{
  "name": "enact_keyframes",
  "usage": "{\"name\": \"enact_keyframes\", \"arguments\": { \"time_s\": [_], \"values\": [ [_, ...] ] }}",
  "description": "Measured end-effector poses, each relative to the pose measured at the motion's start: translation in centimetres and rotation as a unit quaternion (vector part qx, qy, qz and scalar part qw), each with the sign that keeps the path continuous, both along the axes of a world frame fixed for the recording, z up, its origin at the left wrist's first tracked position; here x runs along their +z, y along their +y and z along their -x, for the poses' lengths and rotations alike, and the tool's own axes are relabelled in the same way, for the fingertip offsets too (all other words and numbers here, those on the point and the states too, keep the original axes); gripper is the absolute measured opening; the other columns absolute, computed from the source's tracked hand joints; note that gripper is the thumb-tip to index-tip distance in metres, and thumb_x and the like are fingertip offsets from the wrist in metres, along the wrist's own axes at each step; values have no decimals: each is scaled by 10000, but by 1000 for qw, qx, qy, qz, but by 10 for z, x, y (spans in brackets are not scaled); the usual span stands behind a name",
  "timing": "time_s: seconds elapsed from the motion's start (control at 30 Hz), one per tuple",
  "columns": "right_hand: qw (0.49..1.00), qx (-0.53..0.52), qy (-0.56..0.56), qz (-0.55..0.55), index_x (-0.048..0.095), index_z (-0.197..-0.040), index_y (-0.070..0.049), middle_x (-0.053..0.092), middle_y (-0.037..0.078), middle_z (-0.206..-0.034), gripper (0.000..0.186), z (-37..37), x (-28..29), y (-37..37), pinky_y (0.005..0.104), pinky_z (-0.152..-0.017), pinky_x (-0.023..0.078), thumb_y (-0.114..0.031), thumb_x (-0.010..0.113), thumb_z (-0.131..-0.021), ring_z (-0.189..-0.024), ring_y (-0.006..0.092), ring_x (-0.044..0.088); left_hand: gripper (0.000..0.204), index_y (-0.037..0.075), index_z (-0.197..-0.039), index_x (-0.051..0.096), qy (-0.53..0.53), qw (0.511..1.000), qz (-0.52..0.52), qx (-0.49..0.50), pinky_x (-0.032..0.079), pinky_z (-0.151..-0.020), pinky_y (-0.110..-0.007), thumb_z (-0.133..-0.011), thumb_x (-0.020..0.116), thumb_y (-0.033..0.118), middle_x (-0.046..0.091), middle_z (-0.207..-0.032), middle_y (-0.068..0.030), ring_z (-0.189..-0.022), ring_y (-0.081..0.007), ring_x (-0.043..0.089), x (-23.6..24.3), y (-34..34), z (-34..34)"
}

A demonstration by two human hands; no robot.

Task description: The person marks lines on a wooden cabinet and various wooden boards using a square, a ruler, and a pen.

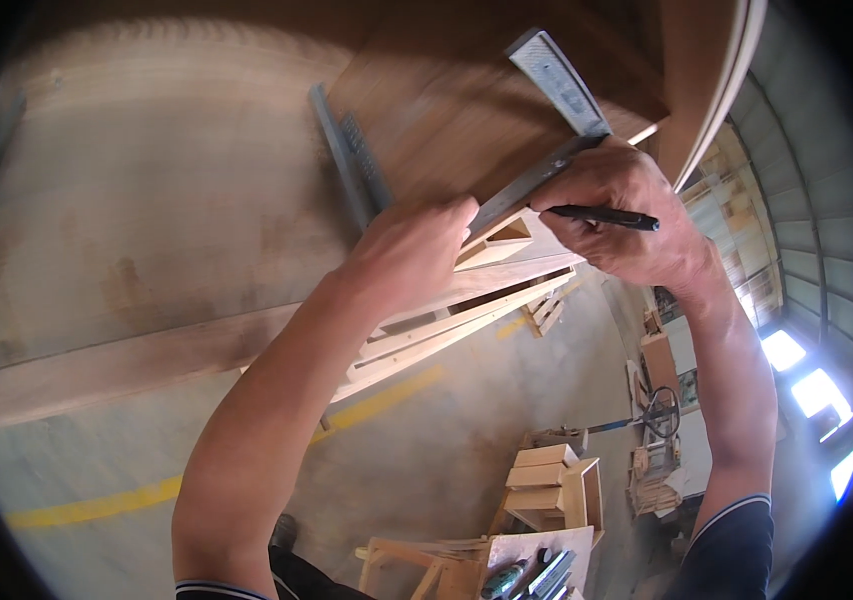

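Observation:
A metal try square lies against a brown wooden panel (437,130), its thick stock (559,82) pointing up and away and its blade (527,188) running down between my hands. At the near end of the blade, my left hand (402,255) has its fingers closed; its thumb presses by the metal. My right hand (627,205) grips a black marker pen (607,215) and rests at the corner where blade and stock meet. The pen lies across the fingers, its blue-tipped end to the right. My right fingers partly cover the panel edge.
Metal drawer slides (347,155) sit left of my left hand. A long wooden rail (127,350) borders the work. Below lies a floor with a yellow line (107,505). Wooden boxes (542,480) and a small table with tools (547,560) stand at the bottom.

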State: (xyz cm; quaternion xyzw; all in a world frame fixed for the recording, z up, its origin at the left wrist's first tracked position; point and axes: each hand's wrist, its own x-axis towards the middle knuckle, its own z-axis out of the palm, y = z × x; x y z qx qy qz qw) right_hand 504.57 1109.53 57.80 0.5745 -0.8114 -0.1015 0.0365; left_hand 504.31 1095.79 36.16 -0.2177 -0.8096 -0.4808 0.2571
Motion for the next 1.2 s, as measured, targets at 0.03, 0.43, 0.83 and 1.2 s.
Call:
{"name": "enact_keyframes", "arguments": {
  "time_s": [0.03,0.43,0.83,1.2],
  "values": [
    [1000,-15,18,-2,713,-866,-3,664,135,-739,86,-1,-3,-2,385,-637,510,-23,721,-782,-673,307,644,137,-6,-986,501,0,1000,7,-5,491,-729,-543,-1019,529,124,648,-845,-274,-815,-475,637,-1,-1,1],
    [993,-73,89,-1,745,-878,-21,694,127,-740,40,-14,-12,-15,359,-611,530,-14,735,-840,-641,273,656,118,-16,-911,513,29,1000,0,0,534,-710,-502,-973,576,63,644,-777,-239,-749,-394,672,-8,1,6],
    [991,-99,91,10,743,-902,-21,694,133,-762,58,-17,-16,-16,363,-636,540,-22,735,-844,-671,266,670,120,-23,-929,544,20,1000,2,0,554,-734,-489,-978,579,81,661,-804,-230,-768,-374,689,-7,3,5],
    [982,-158,102,32,767,-953,-23,711,144,-862,111,-18,-19,-15,353,-663,551,-46,779,-845,-724,252,680,78,-38,-965,567,27,1000,-3,-6,548,-779,-498,-949,567,38,673,-862,-259,-838,-394,694,-6,0,5]
  ]
}}
